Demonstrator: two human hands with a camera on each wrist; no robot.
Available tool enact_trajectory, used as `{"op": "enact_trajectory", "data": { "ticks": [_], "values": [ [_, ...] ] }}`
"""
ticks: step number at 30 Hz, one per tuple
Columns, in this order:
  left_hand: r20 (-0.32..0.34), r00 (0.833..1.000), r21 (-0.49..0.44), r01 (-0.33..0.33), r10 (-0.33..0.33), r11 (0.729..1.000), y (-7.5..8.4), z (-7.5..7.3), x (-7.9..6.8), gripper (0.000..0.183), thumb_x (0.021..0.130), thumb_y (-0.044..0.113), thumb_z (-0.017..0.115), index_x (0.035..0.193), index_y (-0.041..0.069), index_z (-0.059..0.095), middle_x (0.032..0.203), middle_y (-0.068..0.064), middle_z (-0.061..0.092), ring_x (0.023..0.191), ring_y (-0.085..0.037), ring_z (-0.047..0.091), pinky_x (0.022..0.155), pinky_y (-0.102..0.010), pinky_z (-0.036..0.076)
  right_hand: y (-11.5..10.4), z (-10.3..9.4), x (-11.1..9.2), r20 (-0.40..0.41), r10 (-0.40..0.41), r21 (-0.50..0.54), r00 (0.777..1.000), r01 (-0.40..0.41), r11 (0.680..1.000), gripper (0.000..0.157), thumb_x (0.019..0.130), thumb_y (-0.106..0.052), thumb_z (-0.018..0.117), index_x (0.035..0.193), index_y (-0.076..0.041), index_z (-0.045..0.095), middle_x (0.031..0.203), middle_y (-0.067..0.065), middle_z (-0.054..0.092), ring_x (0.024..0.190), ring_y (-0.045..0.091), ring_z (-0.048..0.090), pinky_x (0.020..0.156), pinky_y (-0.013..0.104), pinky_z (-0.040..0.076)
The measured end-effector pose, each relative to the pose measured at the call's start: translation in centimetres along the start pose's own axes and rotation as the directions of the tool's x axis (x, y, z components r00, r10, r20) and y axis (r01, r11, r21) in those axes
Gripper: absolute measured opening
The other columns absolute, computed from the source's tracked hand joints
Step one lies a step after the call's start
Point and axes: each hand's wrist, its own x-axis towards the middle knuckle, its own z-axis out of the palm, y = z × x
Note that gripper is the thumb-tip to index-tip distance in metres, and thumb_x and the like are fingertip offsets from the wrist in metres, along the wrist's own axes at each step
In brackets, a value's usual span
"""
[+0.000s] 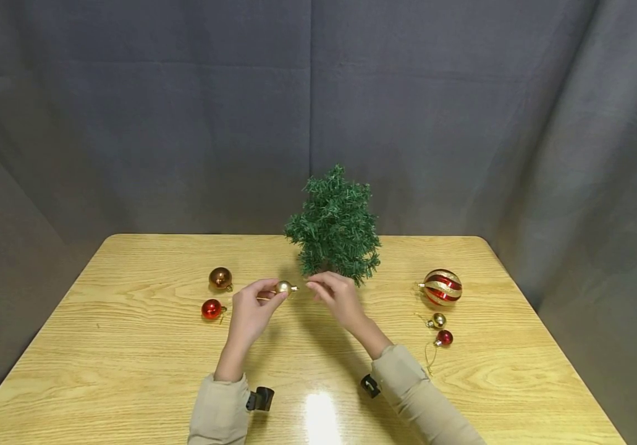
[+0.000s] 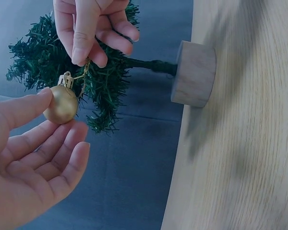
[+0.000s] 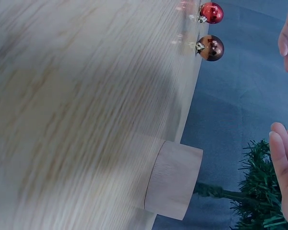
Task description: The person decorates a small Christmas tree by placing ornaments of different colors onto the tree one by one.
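Observation:
Between thumb and fingers, my left hand (image 1: 250, 312) pinches a matte gold bauble (image 2: 62, 106) by its ball, cap pointing toward the other hand. My right hand (image 1: 341, 301) pinches the bauble's thin gold string (image 2: 85, 72) between thumb and forefinger, seen close in the left wrist view. Both hands are raised above the table, in front of a small green artificial Christmas tree (image 1: 336, 225). In the left wrist view the tree's round wooden base (image 2: 194, 74) stands on the tabletop. The right wrist view shows only parts of both hands at its right edge.
Left of the hands lie a brown bauble (image 1: 220, 279) and a red bauble (image 1: 211, 309). On the right are a large red-and-gold striped bauble (image 1: 443, 287), a small shiny gold bauble (image 1: 438, 320) and a small dark red bauble (image 1: 444, 338). A grey curtain (image 1: 185, 123) hangs behind the wooden table (image 1: 129, 371).

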Motion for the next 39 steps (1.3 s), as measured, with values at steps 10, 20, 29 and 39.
{"op": "enact_trajectory", "data": {
  "ticks": [10,20,29,39],
  "values": [
    [0.024,0.999,-0.005,-0.025,0.025,1.000,0.1,-0.1,-0.3,0.027,0.078,0.007,0.069,0.102,-0.005,0.064,0.089,-0.014,0.064,0.079,-0.023,0.060,0.067,-0.029,0.050,-1.1,-0.4,0.6,-0.051,-0.032,0.001,0.998,0.032,0.999,0.015,0.069,0.014,0.067,0.082,0.013,0.062,0.069,0.018,0.060,0.049,0.024,0.057,0.046,0.024,0.049],
    [0.056,0.997,-0.005,-0.056,0.056,0.998,0.0,-0.2,-0.4,0.027,0.078,0.007,0.068,0.103,-0.004,0.064,0.090,-0.012,0.064,0.080,-0.022,0.060,0.068,-0.031,0.050,0.1,-0.3,0.0,-0.001,0.006,-0.056,1.000,-0.006,0.998,0.014,0.075,0.002,0.068,0.088,0.005,0.068,0.075,0.009,0.058,0.055,0.013,0.055,0.050,0.016,0.045],
    [0.073,0.996,-0.022,-0.059,0.060,0.998,-0.4,-0.5,-0.5,0.026,0.079,0.007,0.068,0.103,-0.003,0.064,0.092,-0.011,0.064,0.081,-0.021,0.059,0.069,-0.030,0.050,-3.6,-1.3,1.2,-0.015,0.015,-0.051,1.000,-0.015,0.999,0.008,0.071,0.013,0.066,0.078,0.009,0.065,0.073,0.018,0.057,0.051,0.025,0.054,0.049,0.016,0.043],
    [0.093,0.995,-0.013,-0.027,0.028,1.000,-1.1,-0.4,-0.3,0.029,0.079,0.008,0.068,0.105,-0.005,0.063,0.093,-0.014,0.064,0.081,-0.023,0.059,0.070,-0.032,0.050,-3.5,-1.5,1.3,-0.024,0.036,0.054,0.999,-0.035,0.998,0.007,0.075,0.015,0.061,0.080,0.012,0.064,0.072,0.020,0.058,0.048,0.027,0.054,0.046,0.020,0.046]
  ]
}}
